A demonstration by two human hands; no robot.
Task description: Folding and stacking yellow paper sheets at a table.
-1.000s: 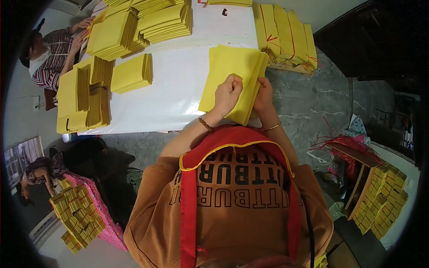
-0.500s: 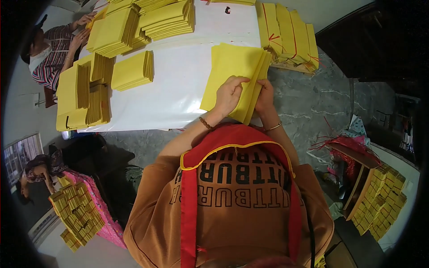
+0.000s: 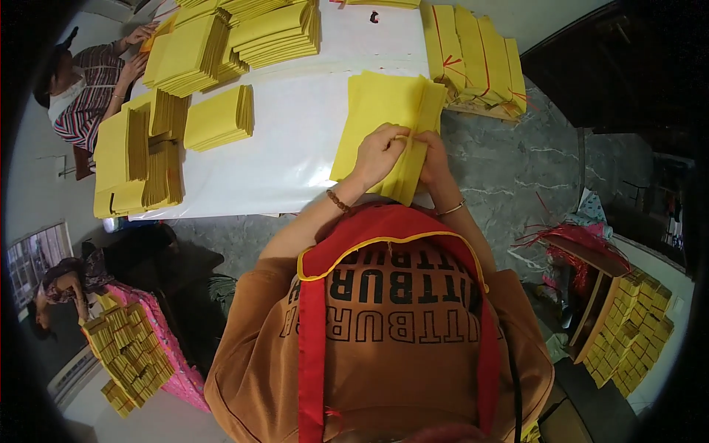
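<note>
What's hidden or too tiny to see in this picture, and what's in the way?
All in the head view:
- Right hand: most of its fingers, covered by the yellow paper sheets.
- Left hand: its palm, hidden by the back of that hand.
- Rearmost yellow stacks: cut off by the picture's upper edge.
- Co-worker's hands: what they hold, too small to tell.

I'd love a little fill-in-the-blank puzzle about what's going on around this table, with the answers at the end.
1. The left hand and right hand touch paper sheets coloured ____.
2. The beaded bracelet is on the wearer's ____ wrist.
3. The bundles beside the table are tied with cord coloured ____.
4. The co-worker's top is patterned with ____.

Missing words: yellow; left; red; stripes.
</note>
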